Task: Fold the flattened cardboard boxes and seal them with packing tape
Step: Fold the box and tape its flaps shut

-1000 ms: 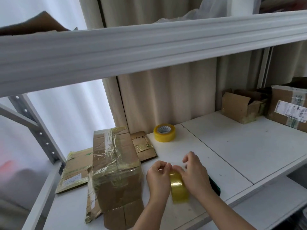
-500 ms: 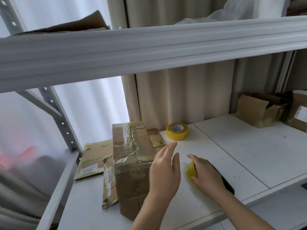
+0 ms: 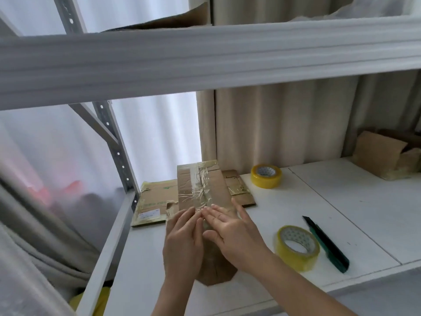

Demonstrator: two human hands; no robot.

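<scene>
A folded cardboard box (image 3: 200, 188) stands on the white shelf (image 3: 296, 208), its top crossed with wrinkled clear tape. My left hand (image 3: 183, 238) and my right hand (image 3: 230, 231) lie flat, fingers spread, on the box's near top edge and front face, side by side. Neither holds anything. A yellow tape roll (image 3: 297, 247) lies on the shelf just right of my right hand. A second yellow roll (image 3: 266, 176) sits farther back by the curtain. Flattened cardboard (image 3: 155, 201) lies under and behind the box.
A green-and-black utility knife (image 3: 325, 244) lies right of the near roll. An open small box (image 3: 385, 153) stands at the back right. The upper shelf beam (image 3: 205, 55) crosses overhead. A metal upright (image 3: 114, 151) rises at the left, with the shelf's edge below it.
My right hand put the tape roll down on the shelf. Both hands moved left onto the box and now press flat on it. The view shifted left and closer.
</scene>
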